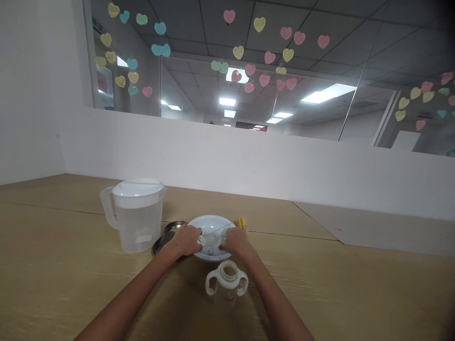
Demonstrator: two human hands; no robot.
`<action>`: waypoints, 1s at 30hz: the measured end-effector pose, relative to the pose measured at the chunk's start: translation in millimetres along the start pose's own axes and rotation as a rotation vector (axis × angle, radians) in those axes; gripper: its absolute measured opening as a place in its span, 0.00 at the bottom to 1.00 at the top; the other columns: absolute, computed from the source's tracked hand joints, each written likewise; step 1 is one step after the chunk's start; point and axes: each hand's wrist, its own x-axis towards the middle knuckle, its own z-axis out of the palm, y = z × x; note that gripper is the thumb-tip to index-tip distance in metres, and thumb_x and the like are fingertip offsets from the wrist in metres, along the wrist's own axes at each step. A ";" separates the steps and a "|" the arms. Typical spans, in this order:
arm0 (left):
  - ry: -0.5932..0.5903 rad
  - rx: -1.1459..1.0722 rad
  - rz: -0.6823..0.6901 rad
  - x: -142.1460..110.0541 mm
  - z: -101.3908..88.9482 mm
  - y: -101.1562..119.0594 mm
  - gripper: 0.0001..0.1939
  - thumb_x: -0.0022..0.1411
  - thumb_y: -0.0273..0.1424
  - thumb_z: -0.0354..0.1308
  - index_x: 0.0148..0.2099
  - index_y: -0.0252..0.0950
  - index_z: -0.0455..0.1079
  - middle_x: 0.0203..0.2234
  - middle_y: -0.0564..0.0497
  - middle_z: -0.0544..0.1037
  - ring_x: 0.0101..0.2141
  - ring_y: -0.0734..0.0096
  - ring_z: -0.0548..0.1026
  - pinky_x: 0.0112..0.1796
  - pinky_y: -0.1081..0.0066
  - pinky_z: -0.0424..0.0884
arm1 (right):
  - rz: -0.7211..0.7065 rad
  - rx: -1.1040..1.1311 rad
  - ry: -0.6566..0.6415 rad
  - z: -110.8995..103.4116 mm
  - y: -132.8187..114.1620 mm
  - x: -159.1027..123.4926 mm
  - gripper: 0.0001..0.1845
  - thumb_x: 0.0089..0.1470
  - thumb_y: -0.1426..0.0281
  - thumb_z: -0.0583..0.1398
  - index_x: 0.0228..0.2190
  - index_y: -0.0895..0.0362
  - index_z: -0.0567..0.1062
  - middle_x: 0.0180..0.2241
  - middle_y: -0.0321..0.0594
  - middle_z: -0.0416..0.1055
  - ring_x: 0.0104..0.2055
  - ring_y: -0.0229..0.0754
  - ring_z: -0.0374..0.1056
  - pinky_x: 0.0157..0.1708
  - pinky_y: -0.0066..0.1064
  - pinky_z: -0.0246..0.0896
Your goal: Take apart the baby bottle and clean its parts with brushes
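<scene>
A white bowl (212, 220) stands on the table, and both hands reach into it from the sides. My left hand (188, 240) is closed, its fingers on a small white ring-shaped part (201, 240). At the bowl's right side, my right hand (235, 239) is closed too; a pale, see-through edge shows at its fingertips, but the piece is mostly covered. Between the hands lie small clear pieces (211, 239), too blurred to name. Nearer to me, between my forearms, a clear baby bottle (226, 284) with two white handles stands upright, its mouth uncovered.
A large translucent pitcher (138, 225) with a lid and liquid inside stands left of the bowl. Metal dishes (167, 232) sit between them, partly behind my left hand. Something yellow (241, 222) lies beyond my right hand. A white wall (227, 161) with a window borders the table (320, 284).
</scene>
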 end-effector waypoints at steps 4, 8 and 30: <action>-0.031 0.029 -0.008 1.3 -1.2 0.5 0.17 0.50 0.32 0.51 0.41 0.33 0.72 0.36 0.40 0.77 0.39 0.55 0.73 0.42 0.61 0.64 | 0.004 0.022 -0.010 -4.6 0.5 -2.8 0.25 0.42 0.57 0.63 0.39 0.61 0.75 0.41 0.51 0.72 0.45 0.52 0.66 0.45 0.39 0.53; -0.057 0.067 -0.017 7.6 -0.8 5.1 0.17 0.50 0.31 0.50 0.42 0.32 0.72 0.36 0.39 0.77 0.40 0.54 0.73 0.44 0.59 0.62 | 0.007 0.070 -0.002 -14.2 3.5 -6.0 0.23 0.42 0.56 0.62 0.36 0.60 0.75 0.40 0.50 0.73 0.44 0.51 0.67 0.43 0.38 0.54; 0.310 -0.144 -0.162 -42.3 -103.0 -24.0 0.28 0.54 0.47 0.48 0.54 0.41 0.63 0.51 0.48 0.68 0.53 0.53 0.61 0.53 0.53 0.52 | 0.114 0.397 0.309 -88.9 58.2 -48.6 0.18 0.50 0.58 0.54 0.27 0.58 0.77 0.32 0.45 0.74 0.36 0.45 0.67 0.38 0.35 0.52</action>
